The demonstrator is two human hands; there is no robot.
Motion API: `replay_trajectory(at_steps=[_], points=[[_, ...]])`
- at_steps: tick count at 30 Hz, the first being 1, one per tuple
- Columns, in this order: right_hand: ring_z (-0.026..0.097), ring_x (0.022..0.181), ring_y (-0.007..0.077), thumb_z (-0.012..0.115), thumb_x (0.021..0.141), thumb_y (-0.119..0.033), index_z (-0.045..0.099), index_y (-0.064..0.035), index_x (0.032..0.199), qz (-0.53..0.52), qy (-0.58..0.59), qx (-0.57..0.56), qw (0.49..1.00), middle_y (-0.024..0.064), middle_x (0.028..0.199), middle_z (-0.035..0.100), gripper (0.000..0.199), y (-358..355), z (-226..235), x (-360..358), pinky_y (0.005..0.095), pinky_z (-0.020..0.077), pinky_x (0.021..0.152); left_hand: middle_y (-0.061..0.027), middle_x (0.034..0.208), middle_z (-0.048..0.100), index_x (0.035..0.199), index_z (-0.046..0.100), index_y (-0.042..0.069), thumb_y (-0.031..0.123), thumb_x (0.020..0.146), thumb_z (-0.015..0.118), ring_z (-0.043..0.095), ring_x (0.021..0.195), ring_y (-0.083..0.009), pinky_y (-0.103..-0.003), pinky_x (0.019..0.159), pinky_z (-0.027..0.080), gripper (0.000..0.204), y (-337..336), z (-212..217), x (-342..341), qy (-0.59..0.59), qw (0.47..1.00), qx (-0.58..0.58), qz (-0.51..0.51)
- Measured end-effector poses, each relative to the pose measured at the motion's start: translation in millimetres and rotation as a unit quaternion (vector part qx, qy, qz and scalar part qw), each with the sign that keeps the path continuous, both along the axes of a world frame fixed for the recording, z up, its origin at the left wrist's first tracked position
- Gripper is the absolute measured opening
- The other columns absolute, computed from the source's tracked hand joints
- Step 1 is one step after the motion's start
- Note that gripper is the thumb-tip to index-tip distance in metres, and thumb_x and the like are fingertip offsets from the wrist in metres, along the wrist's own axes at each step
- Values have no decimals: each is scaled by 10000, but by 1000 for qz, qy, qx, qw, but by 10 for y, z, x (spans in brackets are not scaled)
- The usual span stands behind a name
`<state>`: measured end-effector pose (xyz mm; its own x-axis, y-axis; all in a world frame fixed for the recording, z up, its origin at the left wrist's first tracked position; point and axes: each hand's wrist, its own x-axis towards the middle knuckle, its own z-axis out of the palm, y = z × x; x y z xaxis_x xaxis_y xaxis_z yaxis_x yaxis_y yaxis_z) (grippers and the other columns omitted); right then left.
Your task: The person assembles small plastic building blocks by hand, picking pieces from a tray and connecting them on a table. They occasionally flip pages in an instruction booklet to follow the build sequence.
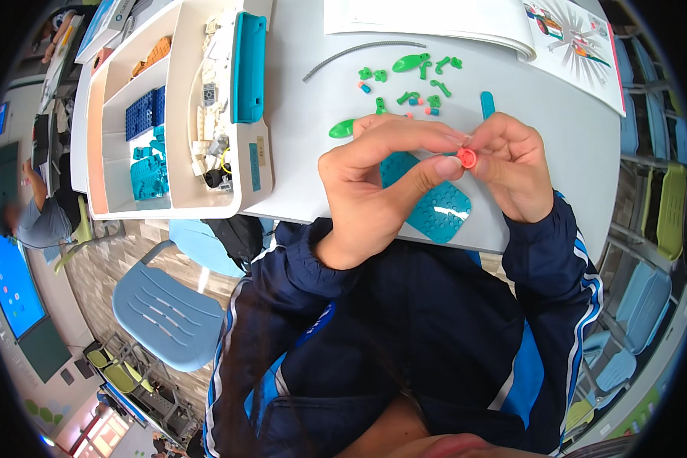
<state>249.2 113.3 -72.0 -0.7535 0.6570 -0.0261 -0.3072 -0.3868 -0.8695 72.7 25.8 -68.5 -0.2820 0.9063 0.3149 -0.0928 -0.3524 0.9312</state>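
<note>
Step in hand, as I judge it: close two-handed fingertip work on one small round red plastic piece (466,158), one end turned up toward me. It sits above the light-grey table (569,145), in the air between my thumbs.

Hands: my left hand (357,187) is curved in a wide arch, thumb and index nearly closed at the tips on the piece. My right hand (517,164) is more tightly curled, thumb and index pinching it from the other side. Whether a second small part is hidden between the fingertips, I cannot tell.

Next move, my judgement: it calls for one hand steadying the piece while the other turns or presses it lightly; a slip would drop it toward the table.

Counts:
- red piece: 1, held.
- teal studded plastic plate with rounded corners (444,212): 1 as far as I can tell; my left thumb covers part.
- green leaf-shaped plastic pieces (411,62): 2.
- small green plastic connectors (440,88): about 9, some overlapping.
- small pink-and-blue plastic bits (365,88): at least 3.
- flat teal rounded bar (487,105): 1.
- thin grey ribbed tube (359,50): 1, curved.
</note>
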Motion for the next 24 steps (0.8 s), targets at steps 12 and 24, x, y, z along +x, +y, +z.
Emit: replay_trajectory(at_steps=[12,24], points=[[697,928,182,704,869,26,665,32,1025,-3,11,-2,1000,146,988,721,160,-11,-104,-2,303,550,879,-52,871,692,850,784,43,-58,657,836,567,722,-115,-246,652,423,225,-39,-71,36,164,982,39,84],[670,820,188,622,803,201,672,47,869,-82,-59,183,978,135,880,694,175,-55,-163,-22,298,551,772,-5,681,638,756,752,39,-87,612,802,535,614,-117,-258,672,371,198,22,-217,83,254,952,91,143]])
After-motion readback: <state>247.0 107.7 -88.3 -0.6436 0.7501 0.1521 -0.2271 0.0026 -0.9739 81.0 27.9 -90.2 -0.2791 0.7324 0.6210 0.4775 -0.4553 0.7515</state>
